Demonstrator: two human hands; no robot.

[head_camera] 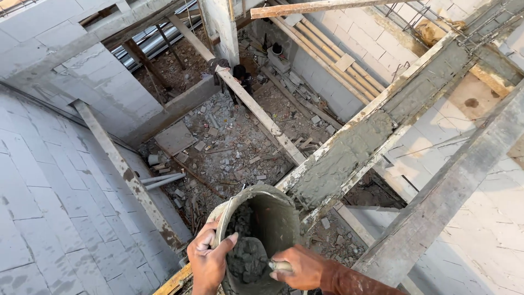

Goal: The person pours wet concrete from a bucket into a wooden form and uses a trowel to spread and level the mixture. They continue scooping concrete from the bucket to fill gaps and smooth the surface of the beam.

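Observation:
A grey, mortar-caked bucket (275, 210) is tipped toward a long wooden formwork channel (355, 147) filled with wet concrete. My left hand (207, 259) grips the bucket's near rim, thumb over the edge. My right hand (297, 267) reaches into the bucket and holds the handle of a small tool, its blade hidden in the clump of wet mortar (246, 257) at the bucket's bottom. The bucket's mouth touches the lower end of the channel.
I look down from height between grey block walls (60, 207) into a rubble-strewn floor (229, 147). Wooden planks (256, 109) and a heavy beam (447, 191) cross the gap. A person in dark clothes (240, 76) stands far below. Rebar (436, 16) pokes out upper right.

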